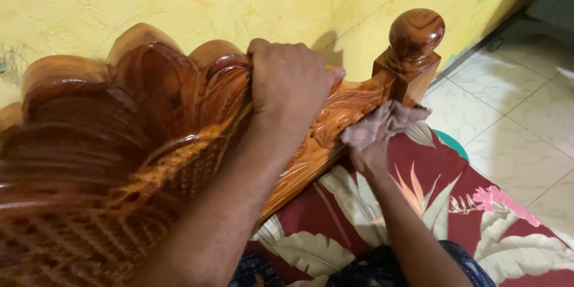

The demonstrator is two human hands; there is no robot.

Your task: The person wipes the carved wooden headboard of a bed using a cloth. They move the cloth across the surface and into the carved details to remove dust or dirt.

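Note:
A carved, glossy brown wooden headboard (137,119) runs along the yellow wall, ending in a post with a round knob (416,33). My left hand (290,86) grips the top edge of the carved headboard, fingers curled over it. My right hand (368,146) holds a crumpled greyish-pink cloth (385,121) pressed against the carved rail just below and left of the post. Most of the right hand's fingers are hidden under the cloth.
A bed cover in dark red with large leaf and flower prints (454,203) lies below the headboard. White floor tiles (514,107) lie to the right. The yellow, cracked wall (239,0) stands close behind the headboard. Dark patterned clothing (359,269) shows at the bottom.

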